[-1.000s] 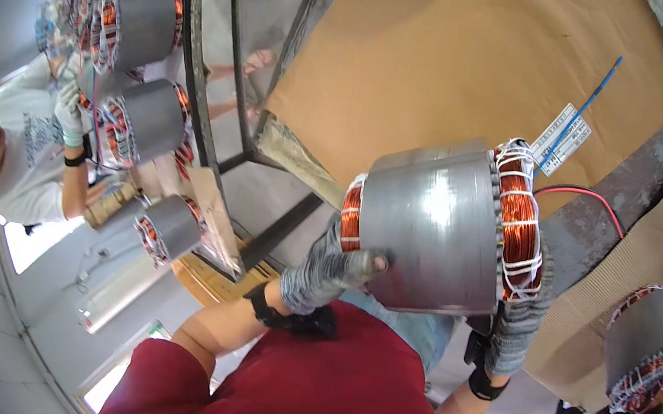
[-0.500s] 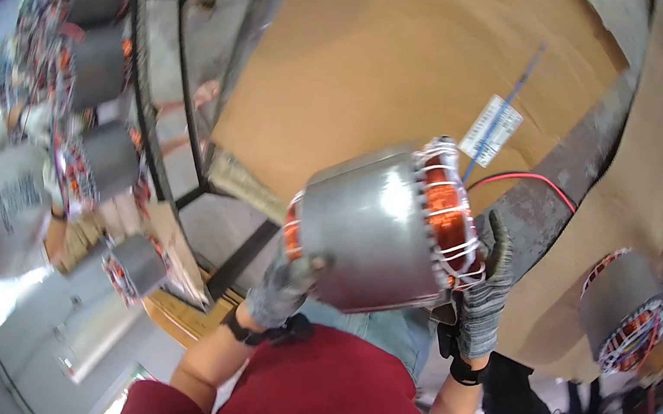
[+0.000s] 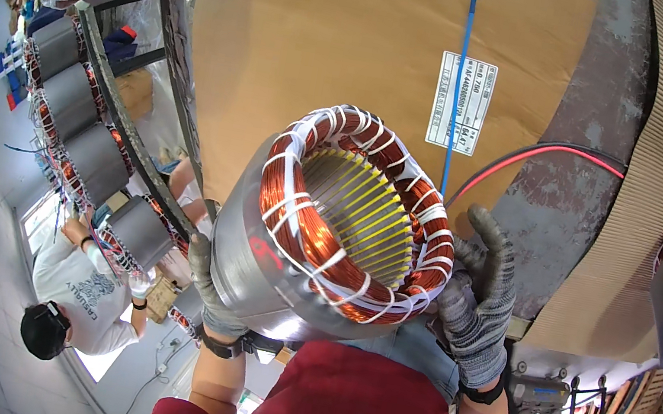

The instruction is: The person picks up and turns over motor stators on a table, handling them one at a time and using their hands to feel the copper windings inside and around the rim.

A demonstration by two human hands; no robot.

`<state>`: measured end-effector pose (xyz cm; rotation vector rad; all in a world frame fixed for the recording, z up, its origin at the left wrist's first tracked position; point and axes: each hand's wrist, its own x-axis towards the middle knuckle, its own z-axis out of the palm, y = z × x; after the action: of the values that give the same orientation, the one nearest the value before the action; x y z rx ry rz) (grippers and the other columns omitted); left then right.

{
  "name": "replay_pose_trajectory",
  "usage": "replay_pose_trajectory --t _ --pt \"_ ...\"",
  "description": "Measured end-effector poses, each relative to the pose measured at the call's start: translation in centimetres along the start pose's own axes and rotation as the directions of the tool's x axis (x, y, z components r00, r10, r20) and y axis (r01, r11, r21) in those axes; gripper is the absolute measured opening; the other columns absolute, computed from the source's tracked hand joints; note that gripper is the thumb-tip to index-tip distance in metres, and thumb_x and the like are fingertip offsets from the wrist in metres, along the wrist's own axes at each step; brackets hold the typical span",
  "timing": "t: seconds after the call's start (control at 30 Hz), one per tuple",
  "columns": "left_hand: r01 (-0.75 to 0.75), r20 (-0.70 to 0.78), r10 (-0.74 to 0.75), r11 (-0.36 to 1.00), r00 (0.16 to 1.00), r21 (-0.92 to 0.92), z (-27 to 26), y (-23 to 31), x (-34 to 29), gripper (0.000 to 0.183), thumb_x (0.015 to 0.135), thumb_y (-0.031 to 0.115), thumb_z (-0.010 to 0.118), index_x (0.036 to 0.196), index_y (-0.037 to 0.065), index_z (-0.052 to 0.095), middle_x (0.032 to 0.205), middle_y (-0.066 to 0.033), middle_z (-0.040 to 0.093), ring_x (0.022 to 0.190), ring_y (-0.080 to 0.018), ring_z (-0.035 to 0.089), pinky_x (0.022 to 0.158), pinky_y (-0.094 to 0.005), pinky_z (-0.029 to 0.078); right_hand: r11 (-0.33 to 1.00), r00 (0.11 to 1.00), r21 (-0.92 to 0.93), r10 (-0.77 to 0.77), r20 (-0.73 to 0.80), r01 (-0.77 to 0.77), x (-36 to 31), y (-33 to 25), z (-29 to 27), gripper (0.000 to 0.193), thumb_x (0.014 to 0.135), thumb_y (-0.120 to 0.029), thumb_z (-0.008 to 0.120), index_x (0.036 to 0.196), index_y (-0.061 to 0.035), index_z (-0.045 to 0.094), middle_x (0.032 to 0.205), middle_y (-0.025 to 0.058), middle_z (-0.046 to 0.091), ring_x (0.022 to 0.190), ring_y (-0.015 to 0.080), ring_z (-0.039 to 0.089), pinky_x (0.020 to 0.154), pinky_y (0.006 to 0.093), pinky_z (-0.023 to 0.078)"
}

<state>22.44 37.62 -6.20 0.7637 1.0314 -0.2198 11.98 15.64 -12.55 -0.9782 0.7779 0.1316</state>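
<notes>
A stator, which from afar I judge heavy and best held by its rigid shell, not its delicate windings, tilts by the table, my left grip clasping it, my right grip loosely spread alongside.

Here's the stator between left hand and right hand, cardboard stretching out beyond, a label lying on it! Off right, past a strip of tabletop, comes the corrugated sheet; over left, a stator row, a co-worker beside it!
</notes>
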Motion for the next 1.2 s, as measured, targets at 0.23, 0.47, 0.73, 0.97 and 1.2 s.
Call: replay_pose_trajectory --t 0.23,0.47,0.73,0.97,1.2 --pt "0.019 0.062 -0.056 0.875 0.996 0.484 -4.8 4.3 3.6 0.058 0.083 0.05 0.046 0.117 0.003 0.047 0.102 -0.0117 0.058 0.085 -0.0213 0.059 0.075 -0.0374 0.051 1.0 0.999 0.017 0.016 0.043 -0.017 0.9 -0.6 1.5 0.073 0.07 -0.026 0.073 0.128 -0.004 0.034 0.121 0.0125 0.047 0.11 0.0225 0.049 0.09 0.034 0.04" --pt "-0.248 0.237 0.13 0.772 0.963 0.586 -2.6 0.7 2.6 0.047 0.087 0.039 0.041 0.121 0.006 0.041 0.109 -0.0138 0.055 0.098 -0.0279 0.056 0.09 -0.0458 0.041 0.999 0.985 -0.013 -0.044 0.169 0.047 3.4 -1.0 2.6 0.065 0.07 -0.029 0.072 0.123 -0.0056 0.043 0.121 0.0126 0.05 0.115 0.021 0.046 0.095 0.0323 0.036" --pt "-0.556 0.573 0.186 -0.14 0.798 0.819 -8.1 -3.3 -0.4 0.063 0.075 0.061 0.05 0.107 0.007 0.056 0.091 -0.0072 0.06 0.085 -0.0241 0.056 0.074 -0.0377 0.045 0.941 0.909 -0.166 -0.225 0.35 0.296 6.2 -2.6 2.9 0.047 0.072 -0.024 0.07 0.111 -0.0039 0.052 0.108 0.0108 0.055 0.102 0.0222 0.054 0.089 0.031 0.04" --pt "-0.456 0.437 0.188 0.076 0.88 0.887 -7.5 -4.4 -2.8 0.062 0.074 0.065 0.049 0.095 0.009 0.064 0.092 -0.0053 0.062 0.085 -0.0248 0.057 0.08 -0.037 0.043 0.936 0.948 -0.319 -0.042 0.315 0.148 2.7 -3.2 1.2 0.041 0.079 -0.036 0.062 0.103 -0.003 0.056 0.102 0.0088 0.059 0.097 0.0177 0.055 0.085 0.0307 0.042" --pt "-0.05 0.102 -0.014 0.796 0.995 0.603 -9.5 -4.7 -8.9 0.08 0.061 0.043 0.076 0.12 0.001 0.041 0.111 -0.0125 0.054 0.099 -0.023 0.054 0.086 -0.037 0.044 0.79 0.919 -0.536 -0.086 0.384 0.298 -1.5 -5.2 -2.2 0.039 0.076 -0.027 0.065 0.109 -0.0069 0.055 0.093 0.0127 0.061 0.081 0.0257 0.062 0.071 0.032 0.05"
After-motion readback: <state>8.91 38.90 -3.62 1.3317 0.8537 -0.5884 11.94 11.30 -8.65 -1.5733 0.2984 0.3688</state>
